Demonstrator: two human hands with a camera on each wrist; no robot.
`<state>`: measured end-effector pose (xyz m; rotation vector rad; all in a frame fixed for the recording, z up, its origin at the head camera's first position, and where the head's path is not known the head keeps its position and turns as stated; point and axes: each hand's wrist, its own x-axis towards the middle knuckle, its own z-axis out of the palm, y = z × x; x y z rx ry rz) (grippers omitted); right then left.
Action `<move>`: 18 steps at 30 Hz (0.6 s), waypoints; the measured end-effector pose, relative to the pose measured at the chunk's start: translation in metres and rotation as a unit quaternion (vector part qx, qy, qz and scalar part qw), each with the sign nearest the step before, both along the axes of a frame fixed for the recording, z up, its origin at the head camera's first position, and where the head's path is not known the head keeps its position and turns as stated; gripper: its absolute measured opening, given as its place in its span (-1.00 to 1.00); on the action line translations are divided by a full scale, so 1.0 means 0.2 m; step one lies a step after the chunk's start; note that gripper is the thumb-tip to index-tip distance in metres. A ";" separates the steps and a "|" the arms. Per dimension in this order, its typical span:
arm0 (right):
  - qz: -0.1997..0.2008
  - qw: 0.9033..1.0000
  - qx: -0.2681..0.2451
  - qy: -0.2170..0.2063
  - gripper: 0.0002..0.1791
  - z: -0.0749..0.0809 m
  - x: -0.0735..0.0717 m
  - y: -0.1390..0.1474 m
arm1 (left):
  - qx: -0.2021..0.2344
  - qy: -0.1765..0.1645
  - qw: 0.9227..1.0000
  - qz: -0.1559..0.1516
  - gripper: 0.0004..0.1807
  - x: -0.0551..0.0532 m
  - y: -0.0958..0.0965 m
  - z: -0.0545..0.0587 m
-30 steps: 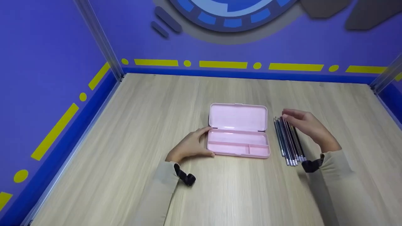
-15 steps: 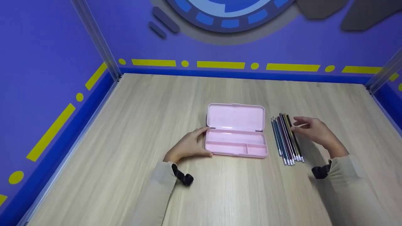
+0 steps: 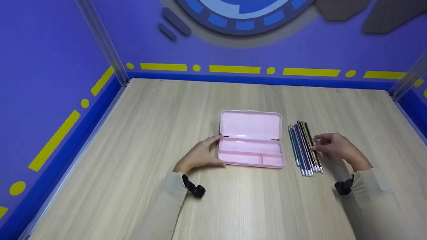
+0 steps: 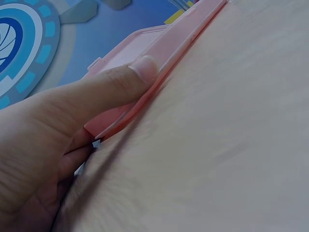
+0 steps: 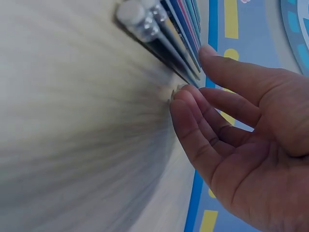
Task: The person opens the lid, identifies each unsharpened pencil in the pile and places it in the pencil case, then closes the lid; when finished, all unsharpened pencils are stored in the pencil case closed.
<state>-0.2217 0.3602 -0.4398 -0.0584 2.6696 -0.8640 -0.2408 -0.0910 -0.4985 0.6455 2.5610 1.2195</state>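
Observation:
A pink pencil case (image 3: 251,158) lies on the table with its lid folded back, showing a long compartment and two smaller ones, all bare. My left hand (image 3: 200,154) holds its left end, thumb at the front edge and fingers toward the hinge. The left wrist view shows the thumb (image 4: 116,84) pressed on the pink side. To the right of the case several pencils (image 3: 303,146) lie side by side, eraser ends toward me. My right hand (image 3: 337,148) is at their right side, fingers bent loosely. Its thumb (image 5: 227,67) is close to the outermost pencil; contact is hard to tell.
The wooden table (image 3: 160,120) runs back to a blue wall with yellow marks (image 3: 235,69). Another blue wall (image 3: 50,83) stands along the left edge. Black camera straps are on both wrists.
My right hand has drawn back from over the pencils' tips, moving right and toward me along their right side. The left hand and pencil case have stayed in place.

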 end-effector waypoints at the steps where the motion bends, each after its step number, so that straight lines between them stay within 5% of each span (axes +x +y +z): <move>1: -0.002 1.000 0.002 -0.002 -0.22 0.00 0.00 0.00 | -0.001 0.002 1.000 -0.001 0.19 0.00 0.00 0.00; 18: -0.044 0.999 0.000 -0.018 -0.32 0.00 -0.02 0.00 | -0.002 0.000 1.000 0.003 0.19 0.00 0.00 0.00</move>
